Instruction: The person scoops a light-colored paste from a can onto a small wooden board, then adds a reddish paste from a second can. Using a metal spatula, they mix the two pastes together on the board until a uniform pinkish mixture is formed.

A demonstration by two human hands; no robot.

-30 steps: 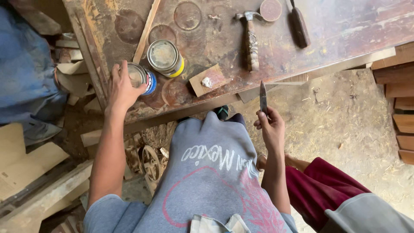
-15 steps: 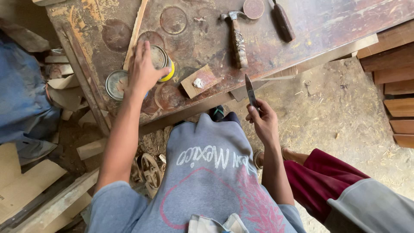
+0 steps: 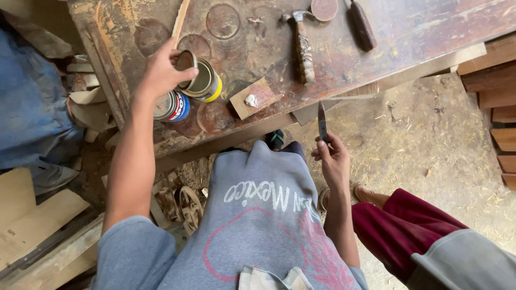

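Note:
My left hand point(image 3: 160, 72) is over the worn wooden workbench point(image 3: 408, 37), fingers pinched on a round metal lid point(image 3: 185, 59) tilted up at the edge of an open tin with a yellow band point(image 3: 204, 83). A second tin with a blue and red label point(image 3: 172, 106) stands just in front of it, near the bench edge. My right hand point(image 3: 333, 161) is below the bench edge, gripping a small knife point(image 3: 322, 121) with its blade pointing up. A small wooden block with a dab of white paste point(image 3: 252, 98) lies between the two hands.
A hammer point(image 3: 301, 43), a dark-handled tool point(image 3: 361, 24), a round lid point(image 3: 324, 8) and a thin wooden strip point(image 3: 180, 19) lie further back on the bench. Another person's leg in maroon trousers point(image 3: 408, 231) is at lower right. Stacked planks point(image 3: 500, 91) stand at right, blue cloth point(image 3: 27, 107) at left.
My left hand left the blue-labelled tin, moved to the yellow-banded tin and lifted its lid at one edge. My right hand kept the knife upright, barely moving.

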